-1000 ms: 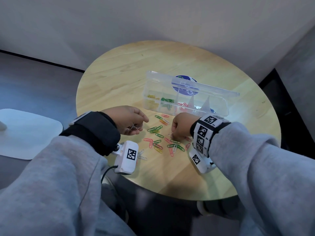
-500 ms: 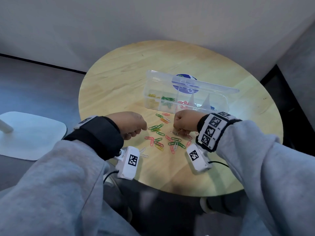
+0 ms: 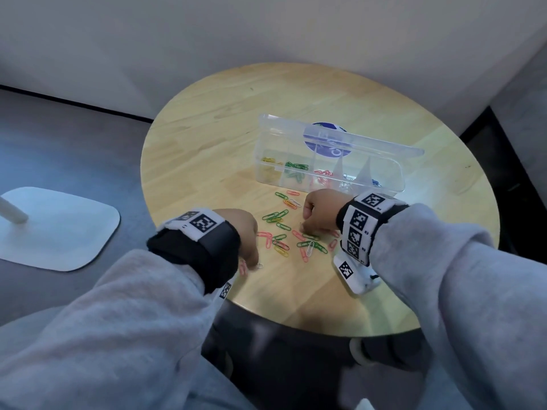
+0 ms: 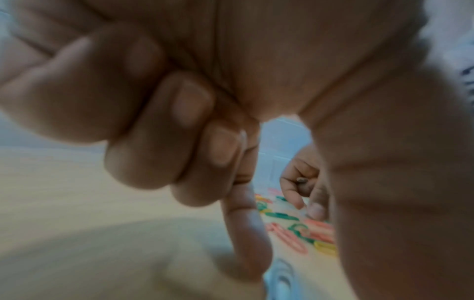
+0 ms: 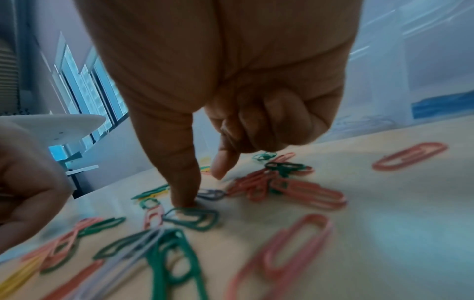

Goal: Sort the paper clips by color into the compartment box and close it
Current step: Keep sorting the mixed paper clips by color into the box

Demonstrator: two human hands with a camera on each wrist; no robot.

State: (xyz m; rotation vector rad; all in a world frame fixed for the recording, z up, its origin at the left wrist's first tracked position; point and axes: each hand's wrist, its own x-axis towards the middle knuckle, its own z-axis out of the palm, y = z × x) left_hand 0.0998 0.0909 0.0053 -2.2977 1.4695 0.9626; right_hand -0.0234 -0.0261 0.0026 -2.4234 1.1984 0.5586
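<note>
Since a second ago the left hand [image 3: 242, 232] has drawn back toward the near edge of the table [image 3: 207, 128], away from the clips [image 3: 284, 232], and now sits low over a white clip [image 3: 260, 265] lying apart at the near left. The right hand [image 3: 321, 213] has stayed at the right side of the pile, a little farther from the edge than before.

In the left wrist view the left hand's three outer fingers [image 4: 159, 125] are curled into the palm while the forefinger reaches straight down to the table; the thumb stands beside it. Whether they already pinch the white clip cannot be told, since the picture is blurred there.

In the right wrist view the right hand [image 5: 231, 81] has its outer fingers folded in. Its thumb tip presses down on the table just beside a green clip [image 5: 192, 218], and the forefinger hangs slightly above a small dark clip [image 5: 211, 194]. Nothing is clearly gripped.

The loose clips, green, pink, yellow and white, lie scattered between the two hands near the table's near edge. The box [image 3: 328, 170] stands just beyond them, toward the far right, with its clear lid [image 3: 355, 140] raised. Its compartments from left to right hold yellow, green and red clips, then pale ones and blue ones at the right end.
</note>
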